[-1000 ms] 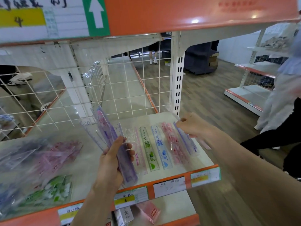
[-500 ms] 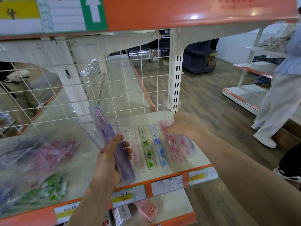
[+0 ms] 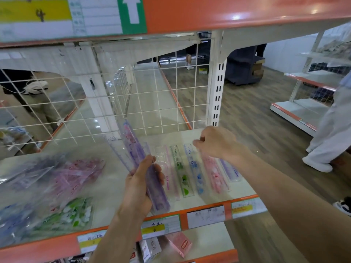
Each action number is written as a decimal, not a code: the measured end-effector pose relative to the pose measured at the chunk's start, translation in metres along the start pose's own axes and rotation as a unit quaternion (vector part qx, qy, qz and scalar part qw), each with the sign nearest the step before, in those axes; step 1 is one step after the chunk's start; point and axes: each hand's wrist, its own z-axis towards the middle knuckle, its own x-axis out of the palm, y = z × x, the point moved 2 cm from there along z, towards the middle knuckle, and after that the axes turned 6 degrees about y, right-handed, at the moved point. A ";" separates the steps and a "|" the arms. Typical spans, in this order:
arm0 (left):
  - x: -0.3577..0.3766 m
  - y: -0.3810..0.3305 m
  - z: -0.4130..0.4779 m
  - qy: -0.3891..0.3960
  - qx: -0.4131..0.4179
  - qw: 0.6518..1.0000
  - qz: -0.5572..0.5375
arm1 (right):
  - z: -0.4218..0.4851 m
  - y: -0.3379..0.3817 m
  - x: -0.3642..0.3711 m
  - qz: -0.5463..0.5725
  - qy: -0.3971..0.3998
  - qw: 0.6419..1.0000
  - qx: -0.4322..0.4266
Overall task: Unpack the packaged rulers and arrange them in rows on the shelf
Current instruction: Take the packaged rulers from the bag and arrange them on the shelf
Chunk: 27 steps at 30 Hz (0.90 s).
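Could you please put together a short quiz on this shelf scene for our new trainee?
1. True or false: the left hand grips a bunch of rulers.
2. Which ruler laid on the shelf lies furthest right? A green, B blue, C purple.
3. Fill in: the bags of packed rulers lie to the ___ of the left hand.
Key: 1 true; 2 C, the purple ruler; 3 left.

Left hand (image 3: 139, 186) grips purple rulers (image 3: 133, 149); right hand (image 3: 216, 144) over ruler row (image 3: 182, 173).
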 end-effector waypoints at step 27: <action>0.008 -0.004 -0.004 -0.033 0.027 0.999 0.031 | -0.016 0.044 0.010 0.466 0.178 0.865 -0.056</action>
